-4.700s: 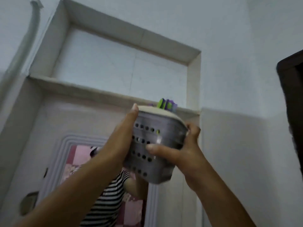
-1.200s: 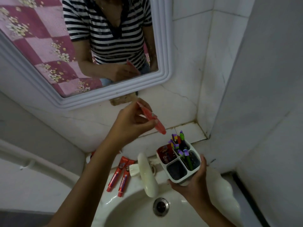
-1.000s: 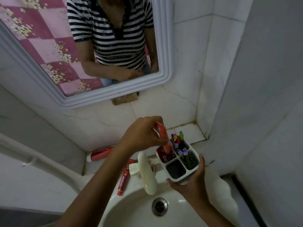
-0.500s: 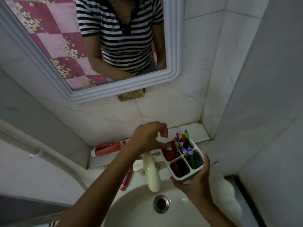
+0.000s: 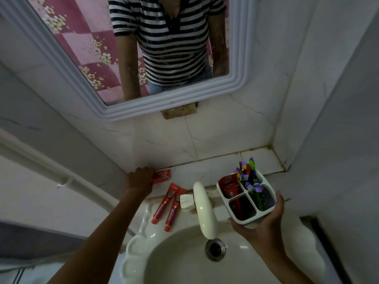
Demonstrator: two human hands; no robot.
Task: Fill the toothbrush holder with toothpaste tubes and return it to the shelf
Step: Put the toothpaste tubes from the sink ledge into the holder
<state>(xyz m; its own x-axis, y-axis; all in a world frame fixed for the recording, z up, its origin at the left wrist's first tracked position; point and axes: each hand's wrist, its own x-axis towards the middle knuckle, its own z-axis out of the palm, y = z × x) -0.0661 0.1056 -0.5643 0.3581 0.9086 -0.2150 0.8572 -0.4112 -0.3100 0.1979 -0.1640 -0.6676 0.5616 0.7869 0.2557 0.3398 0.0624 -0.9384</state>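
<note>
My right hand (image 5: 264,220) grips the toothbrush holder (image 5: 247,198) over the sink's back edge; my left hand (image 5: 140,180) closes on a toothpaste tube (image 5: 162,176) at the ledge's left end.

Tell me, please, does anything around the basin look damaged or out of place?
Only loose clutter: two toothpaste tubes lie on the sink rim beside the tap, outside the holder. Nothing looks spilled or broken.
</note>
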